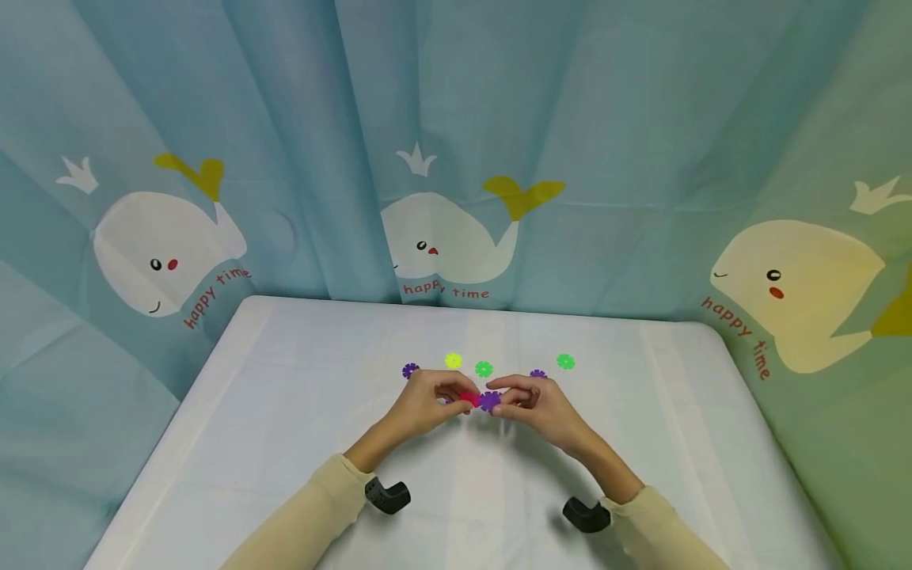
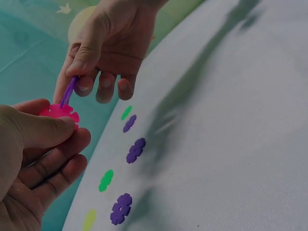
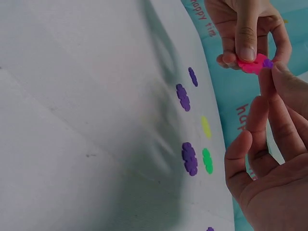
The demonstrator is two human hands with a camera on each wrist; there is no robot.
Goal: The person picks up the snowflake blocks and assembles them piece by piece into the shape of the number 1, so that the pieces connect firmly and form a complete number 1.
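Finger and thumb of my left hand (image 1: pixel 431 402) pinch a pink notched plastic disc (image 2: pixel 58 111), like a flat flower. My right hand (image 1: pixel 537 408) pinches a purple notched disc (image 2: pixel 69 91), seen nearly edge-on in the left wrist view. The two discs meet at their rims, the purple one crosswise at a notch of the pink one. Both are held above the table, with the hands facing each other. The other fingers of the right hand are loosely bent. In the head view, another purple disc (image 1: pixel 490 401) shows between the hands; the wrist views place it on the table.
More notched discs lie on the white table (image 1: pixel 285 412) beyond the hands: a yellow disc (image 1: pixel 453 360), a green disc (image 1: pixel 484 369), a second green disc (image 1: pixel 566 362) and several purple ones. A blue-green curtain (image 1: pixel 456 95) with whale prints hangs behind the table.
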